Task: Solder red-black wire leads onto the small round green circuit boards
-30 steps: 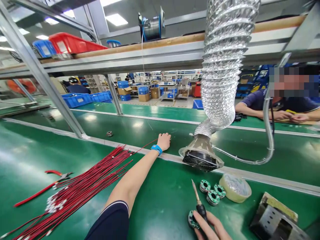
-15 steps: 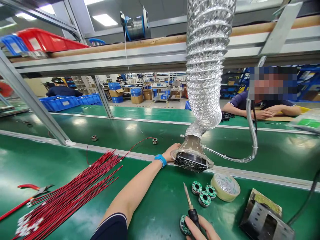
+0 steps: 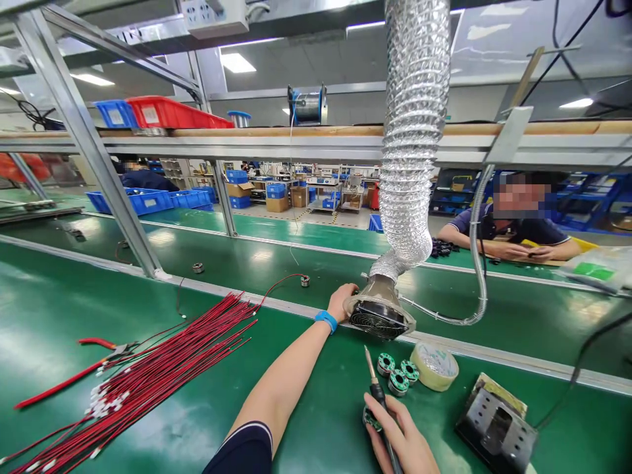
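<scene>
My left hand (image 3: 342, 303), with a blue band at its wrist, reaches to the far rail beside the fume extractor hood (image 3: 378, 309). Its fingers are largely hidden behind the hood, so what they touch cannot be seen. My right hand (image 3: 407, 434) is closed round a soldering iron (image 3: 377, 392), its tip pointing up and away. The same hand also has a small round motor with a green ring circuit board (image 3: 370, 419) against its fingers. Three similar motors (image 3: 397, 380) stand together just beyond, next to a roll of clear tape (image 3: 434, 366).
Red wires with white connectors (image 3: 182, 365) lie in a bundle at left, beside red-handled cutters (image 3: 111, 352). A soldering iron stand (image 3: 496, 421) sits at right. Past the rail are more motors (image 3: 305, 281). A foil duct (image 3: 412, 131) hangs overhead; a co-worker (image 3: 513, 230) sits opposite.
The view has tilted up and shifted left. My right hand has come further into view with the soldering iron and motor. My left hand stays beside the hood.
</scene>
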Demonstrator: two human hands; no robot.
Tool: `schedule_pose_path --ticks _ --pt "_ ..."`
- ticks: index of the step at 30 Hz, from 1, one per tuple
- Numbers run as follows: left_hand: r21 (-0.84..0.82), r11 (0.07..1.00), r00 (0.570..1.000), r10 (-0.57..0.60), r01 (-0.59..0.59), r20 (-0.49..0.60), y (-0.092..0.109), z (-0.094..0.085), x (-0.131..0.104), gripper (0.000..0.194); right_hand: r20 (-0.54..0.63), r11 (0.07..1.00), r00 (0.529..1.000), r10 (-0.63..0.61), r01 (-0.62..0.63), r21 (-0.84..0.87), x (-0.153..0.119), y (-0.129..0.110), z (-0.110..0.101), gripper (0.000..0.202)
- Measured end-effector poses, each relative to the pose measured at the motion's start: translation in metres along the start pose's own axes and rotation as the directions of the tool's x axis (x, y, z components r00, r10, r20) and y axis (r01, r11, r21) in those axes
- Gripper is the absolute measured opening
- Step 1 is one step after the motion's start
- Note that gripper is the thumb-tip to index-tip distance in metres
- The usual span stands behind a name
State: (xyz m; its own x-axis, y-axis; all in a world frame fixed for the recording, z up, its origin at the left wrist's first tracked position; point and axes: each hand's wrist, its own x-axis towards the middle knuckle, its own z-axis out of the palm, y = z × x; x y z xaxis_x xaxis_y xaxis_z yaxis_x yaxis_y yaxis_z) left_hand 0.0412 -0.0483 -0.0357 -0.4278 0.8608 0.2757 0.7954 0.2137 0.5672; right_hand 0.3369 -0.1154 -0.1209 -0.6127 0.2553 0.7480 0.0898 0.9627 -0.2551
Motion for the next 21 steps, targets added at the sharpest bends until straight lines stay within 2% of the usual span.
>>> schedule_pose_path --ticks 4,7,10,13,16,17,19,21 --pt "0.083 0.981 0.971 -0.160 0.177 -0.175 -0.011 -0.016 -0.038 0.030 -0.054 0.998 0.998 0.038 -0.040 -0.041 0.007 0.002 -0.018 0.038" --pt "0.136 0.965 0.959 -0.195 0.225 -0.207 -0.014 -0.024 -0.084 0.024 -0.042 0.994 0.996 0.079 -0.082 -0.073 0.005 0.006 -0.027 0.038" --pt "0.173 0.971 0.980 -0.144 0.167 -0.140 -0.002 -0.019 -0.141 0.024 0.002 0.989 0.993 0.117 -0.116 -0.092 0.000 0.008 -0.031 0.044" --pt "0.174 0.982 0.997 -0.070 0.077 -0.046 0.023 -0.003 -0.193 0.031 0.034 0.988 0.991 0.131 -0.127 -0.091 -0.002 0.008 -0.033 0.045" --pt "0.153 0.987 0.999 0.044 -0.048 0.030 0.043 0.005 -0.225 0.051 0.038 0.989 0.992 0.117 -0.112 -0.101 -0.002 0.007 -0.036 0.046" --pt "0.175 0.982 0.997 0.072 -0.078 0.038 0.044 0.001 -0.230 0.058 0.032 0.989 0.994 0.107 -0.103 -0.103 -0.002 0.007 -0.037 0.047" --pt "0.286 0.956 0.998 0.059 -0.055 -0.002 0.036 -0.020 -0.235 0.059 0.016 0.992 0.997 0.079 -0.077 -0.103 -0.001 0.007 -0.037 0.048" --pt "0.426 0.900 0.992 -0.043 0.089 -0.117 0.012 -0.054 -0.237 0.042 -0.002 0.993 0.999 0.048 -0.048 -0.106 -0.001 0.005 -0.036 0.048"
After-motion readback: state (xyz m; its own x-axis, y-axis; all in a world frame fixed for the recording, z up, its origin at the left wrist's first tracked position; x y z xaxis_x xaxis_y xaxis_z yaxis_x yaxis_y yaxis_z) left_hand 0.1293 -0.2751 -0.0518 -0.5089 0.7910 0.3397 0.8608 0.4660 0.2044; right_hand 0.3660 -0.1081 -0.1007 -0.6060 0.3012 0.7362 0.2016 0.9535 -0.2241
